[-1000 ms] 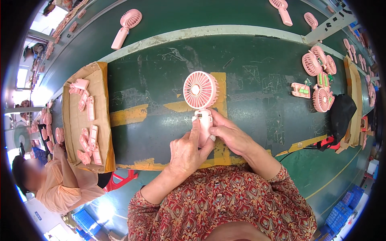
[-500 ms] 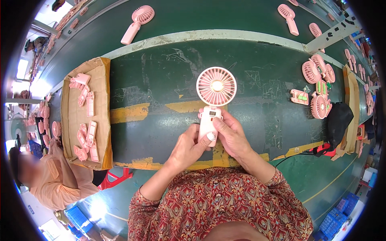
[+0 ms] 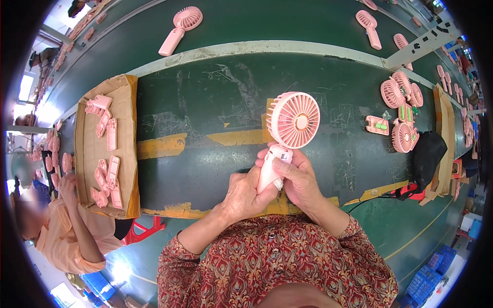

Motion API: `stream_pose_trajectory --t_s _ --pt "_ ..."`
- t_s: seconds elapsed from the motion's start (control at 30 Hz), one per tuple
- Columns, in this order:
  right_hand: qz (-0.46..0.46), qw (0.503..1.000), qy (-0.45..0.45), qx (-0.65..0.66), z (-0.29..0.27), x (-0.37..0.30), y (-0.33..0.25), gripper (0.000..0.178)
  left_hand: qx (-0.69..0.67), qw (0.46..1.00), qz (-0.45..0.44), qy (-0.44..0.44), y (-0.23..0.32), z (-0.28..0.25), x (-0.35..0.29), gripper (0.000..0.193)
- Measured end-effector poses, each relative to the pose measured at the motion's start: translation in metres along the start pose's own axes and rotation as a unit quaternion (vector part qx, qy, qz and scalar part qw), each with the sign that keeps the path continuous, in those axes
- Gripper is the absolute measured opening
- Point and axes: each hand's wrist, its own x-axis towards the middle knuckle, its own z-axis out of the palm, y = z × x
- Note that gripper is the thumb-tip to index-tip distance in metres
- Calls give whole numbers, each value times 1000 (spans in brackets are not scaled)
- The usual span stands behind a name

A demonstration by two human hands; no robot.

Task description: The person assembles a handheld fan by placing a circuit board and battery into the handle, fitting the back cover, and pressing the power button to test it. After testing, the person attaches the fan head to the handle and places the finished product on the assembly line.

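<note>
Both my hands hold a pink handheld fan (image 3: pixel 300 122) in front of me, over the near part of the green workbench (image 3: pixel 215 177). Its round grille is up and turned toward the right, and its handle tilts down to the left. My left hand (image 3: pixel 245 194) wraps the lower handle from the left. From the right, my right hand (image 3: pixel 300 180) grips the upper handle, with its thumb pressed on the handle's face near a small dark display. The fingers behind the handle are partly hidden.
At the left stands a cardboard tray (image 3: pixel 134 154) with several pink handle shells (image 3: pixel 112 134). Pink fan heads (image 3: pixel 402 137) and opened handles with green parts (image 3: pixel 377 124) lie at the right, near a black bag (image 3: pixel 430 156). Finished-looking fans (image 3: pixel 172 41) lie beyond a pale rail (image 3: pixel 226 50). A co-worker (image 3: pixel 72 231) sits left.
The fan has tilted and its head has turned to the right. The bright light at the grille's centre and the lit display look dimmer. The co-worker's arm has moved.
</note>
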Motion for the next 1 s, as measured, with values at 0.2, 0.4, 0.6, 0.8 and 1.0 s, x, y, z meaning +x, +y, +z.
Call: stream_pose_trajectory --t_s 0.2,0.4,0.6,0.8,1.0 --pt "15 999 35 -24 -5 13 2 38 -160 971 -152 -96 0 -9 17 24" --pt "-169 877 103 -438 -50 16 -42 40 -255 961 -106 -34 2 -47 72 26" --pt "-237 491 312 -778 -123 -21 -124 47 259 940 108 196 20 -86 214 37" --pt "-162 425 328 -828 -166 -17 -135 51 456 853 55 249 -5 -116 319 49" --pt "-252 478 317 -780 -164 -13 -140 29 397 882 158 201 -7 -71 301 52"
